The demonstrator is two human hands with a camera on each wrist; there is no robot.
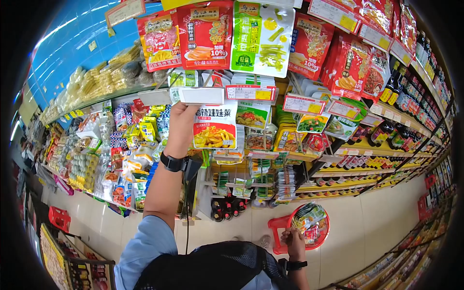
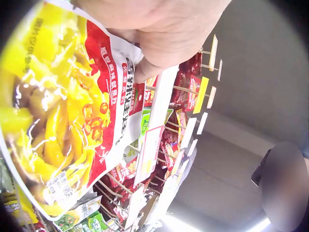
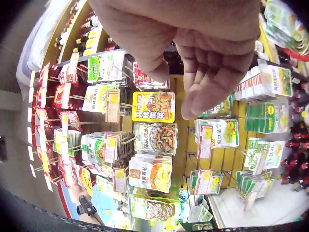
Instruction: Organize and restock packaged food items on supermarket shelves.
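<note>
My left hand (image 1: 182, 121) is raised to the hanging rack and pinches the top edge of a pickled baby cabbage packet (image 1: 215, 131). In the left wrist view this packet (image 2: 63, 106) is large and near, white and red with yellow cabbage pictured on it, and the thumb lies at its upper edge. A blank white price-tag holder (image 1: 202, 95) sits just above the fingers. My right hand (image 1: 294, 241) hangs low beside a red basket (image 1: 328, 232) with several packets in it. Its fingers (image 3: 207, 89) are loosely bent, with nothing between them.
Red pickle packets (image 1: 208, 36) and a green-and-white one (image 1: 263, 38) hang above on hooks. Hooks with price tags (image 1: 250, 93) stick out toward me. Bagged goods (image 1: 130, 140) fill the left shelf, bottles (image 1: 396, 82) the right one. Dark bottles (image 1: 227, 209) stand under the rack.
</note>
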